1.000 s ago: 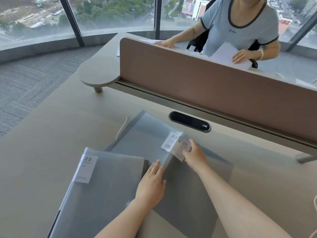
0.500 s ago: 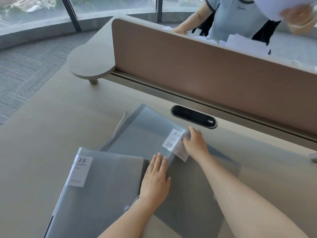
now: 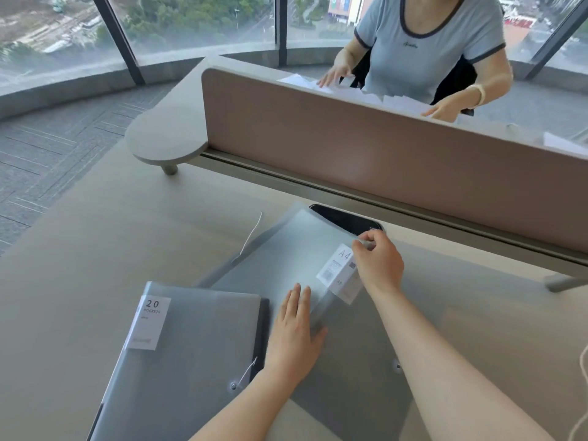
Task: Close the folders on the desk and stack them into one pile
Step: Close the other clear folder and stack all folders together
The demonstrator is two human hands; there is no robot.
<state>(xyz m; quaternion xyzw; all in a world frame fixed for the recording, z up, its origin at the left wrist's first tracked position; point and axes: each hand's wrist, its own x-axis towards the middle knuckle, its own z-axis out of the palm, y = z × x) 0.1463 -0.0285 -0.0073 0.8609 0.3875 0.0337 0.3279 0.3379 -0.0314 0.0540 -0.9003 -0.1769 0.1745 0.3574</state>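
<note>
- Head view looks down on a pale desk [image 3: 95, 265] with two translucent grey folders lying side by side
- closed folder [image 3: 191, 354] lies at the near left, flat on the desk, with a white "20 POCKETS" label [image 3: 149, 323] near its far left corner and an elastic cord at its near right edge
- open folder [image 3: 286, 249] lies just right of it, spread towards the middle of the desk; its dark spine edge touches or slightly overlaps the closed folder's right side
- left hand [image 3: 292, 332] lies flat on the open folder's lower part, fingers [image 3: 297, 300] straight and close together, pressing down, holding nothing
- right hand [image 3: 378, 265] is at the far right corner of the upper clear cover, its fingers [image 3: 362, 245] curled, pinching the cover's edge just beside the white "A4" label [image 3: 340, 265]
- that cover sits partly raised over the sheet beneath; how far it is lifted is hard to tell
- black cable port [image 3: 350, 219] in the desk sits just beyond the open folder, partly covered by its corner
- thin white cord [image 3: 253, 232] lies on the desk left of the open folder
- brown divider panel [image 3: 381, 173] runs across the far edge of the desk
- person in a light blue top [image 3: 426, 43] sits beyond the panel with both hands on loose white papers [image 3: 366, 93]
</note>
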